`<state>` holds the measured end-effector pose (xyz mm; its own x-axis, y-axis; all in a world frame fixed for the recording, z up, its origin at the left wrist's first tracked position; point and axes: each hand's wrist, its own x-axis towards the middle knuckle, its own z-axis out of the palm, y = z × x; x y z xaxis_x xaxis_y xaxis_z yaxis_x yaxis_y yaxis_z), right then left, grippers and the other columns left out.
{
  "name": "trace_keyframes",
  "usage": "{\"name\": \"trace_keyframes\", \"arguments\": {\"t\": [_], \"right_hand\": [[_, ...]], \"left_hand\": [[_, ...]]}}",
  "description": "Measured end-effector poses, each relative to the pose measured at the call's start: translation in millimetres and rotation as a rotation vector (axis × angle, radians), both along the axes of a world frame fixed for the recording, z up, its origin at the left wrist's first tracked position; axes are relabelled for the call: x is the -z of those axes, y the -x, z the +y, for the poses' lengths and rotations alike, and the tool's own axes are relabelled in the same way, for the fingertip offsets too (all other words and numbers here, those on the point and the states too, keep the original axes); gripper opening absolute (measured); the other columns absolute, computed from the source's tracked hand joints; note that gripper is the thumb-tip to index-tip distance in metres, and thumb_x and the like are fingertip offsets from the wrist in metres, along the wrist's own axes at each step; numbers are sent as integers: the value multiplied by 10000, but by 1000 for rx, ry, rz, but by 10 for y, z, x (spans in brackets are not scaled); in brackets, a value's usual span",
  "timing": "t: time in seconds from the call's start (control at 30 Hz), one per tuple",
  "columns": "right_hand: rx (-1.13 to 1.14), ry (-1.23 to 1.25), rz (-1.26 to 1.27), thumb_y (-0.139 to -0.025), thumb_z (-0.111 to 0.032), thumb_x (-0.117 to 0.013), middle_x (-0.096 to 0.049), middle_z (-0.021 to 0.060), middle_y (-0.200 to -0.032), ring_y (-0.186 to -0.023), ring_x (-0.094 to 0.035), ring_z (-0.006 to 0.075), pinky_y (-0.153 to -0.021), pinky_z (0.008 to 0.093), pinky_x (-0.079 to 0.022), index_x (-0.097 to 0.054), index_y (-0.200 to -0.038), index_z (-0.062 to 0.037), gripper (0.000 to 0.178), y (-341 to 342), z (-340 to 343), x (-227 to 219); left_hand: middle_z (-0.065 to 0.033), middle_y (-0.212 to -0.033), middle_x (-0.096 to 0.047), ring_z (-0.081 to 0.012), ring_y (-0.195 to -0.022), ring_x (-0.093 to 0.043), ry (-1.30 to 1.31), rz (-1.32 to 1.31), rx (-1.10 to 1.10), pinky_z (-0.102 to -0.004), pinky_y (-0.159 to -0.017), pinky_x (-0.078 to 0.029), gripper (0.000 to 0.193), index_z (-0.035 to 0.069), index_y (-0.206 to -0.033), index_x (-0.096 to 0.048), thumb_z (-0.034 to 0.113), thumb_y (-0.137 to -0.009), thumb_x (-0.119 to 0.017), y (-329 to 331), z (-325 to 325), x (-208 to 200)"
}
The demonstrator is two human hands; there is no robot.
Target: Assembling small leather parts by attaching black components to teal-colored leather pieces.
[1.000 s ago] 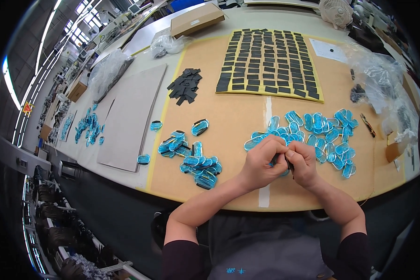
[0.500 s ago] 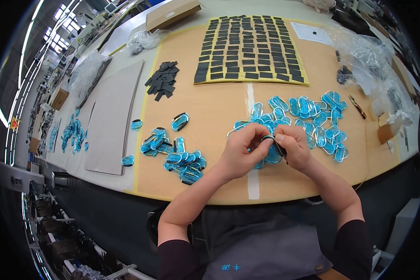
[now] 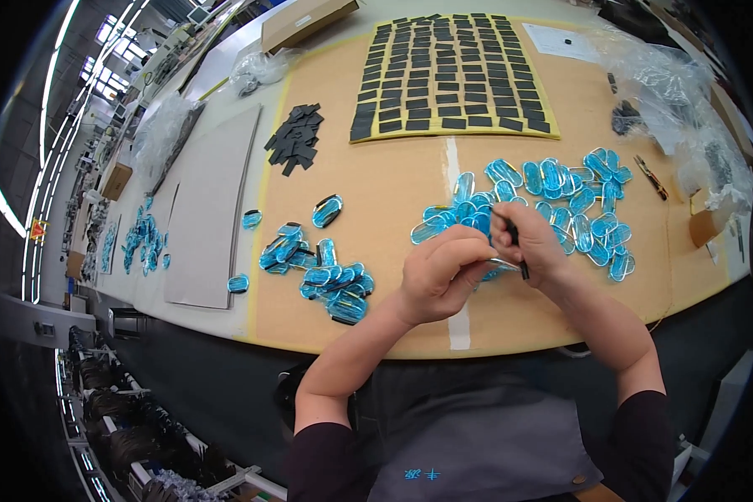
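My left hand (image 3: 445, 272) is closed in a pinch, thumb against fingers, on a small piece with a pale, shiny edge. It looks like one of the blue ovals, but the fingers cover most of it. My right hand (image 3: 534, 244) is wrapped round a slim black-handled tool (image 3: 512, 231), whose kind I cannot make out; its dark end sticks out below the fist, beside the left fingertips. Just beyond both hands lies a loose spread of clear blue ovals with silvery rims (image 3: 550, 176). Left of my left hand, more blue ovals with black strips (image 3: 336, 289) are heaped.
Rows of black rectangles (image 3: 448, 87) lie on a yellow-edged board at the back. A heap of black strips (image 3: 295, 138) is left of it, beside grey cardboard (image 3: 213, 209). Tweezers-like pliers (image 3: 651, 177) and clear plastic bags (image 3: 665, 79) are at the right.
My right hand has turned and moved slightly up and right, so the black tool now shows upright in the fist. My left hand keeps its pinch. The whole view has shifted a little.
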<state>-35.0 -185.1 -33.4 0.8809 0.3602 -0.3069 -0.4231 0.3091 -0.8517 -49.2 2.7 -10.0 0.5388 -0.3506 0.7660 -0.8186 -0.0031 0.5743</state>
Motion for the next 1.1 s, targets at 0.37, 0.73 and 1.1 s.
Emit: {"name": "trace_keyframes", "arguments": {"t": [0.37,0.73,1.1], "right_hand": [[102,-348,-25,-1026,-313,-493,-599,-1,-808,-429,-374,17,-379,180,-271,-544,-992,-74,246,-138,-133,-187],[-71,-485,30,-945,-264,-467,-580,6,-812,-474,-439,55,-405,178,-319,-552,-1097,-64,265,-49,-125,-215],[-64,-168,-131,-1016,-381,-536,-464,-45,-672,-480,-361,24,-428,179,-277,-572,-890,-103,308,-24,-15,-101]], "left_hand": [[-123,-918,-652,-265,-883,-634,-533,263,-526,-350,-790,-502,180,-6,-958,-665,150,-875,-702,-521,754,-131],[-160,-949,-615,-298,-940,-615,-858,523,-736,-379,-831,-524,291,-23,-926,-653,227,-802,-735,-701,1605,139],[-111,-920,-670,-210,-803,-654,-369,712,-382,-328,-713,-536,221,-30,-1011,-649,155,-986,-532,-665,1073,164]]}}
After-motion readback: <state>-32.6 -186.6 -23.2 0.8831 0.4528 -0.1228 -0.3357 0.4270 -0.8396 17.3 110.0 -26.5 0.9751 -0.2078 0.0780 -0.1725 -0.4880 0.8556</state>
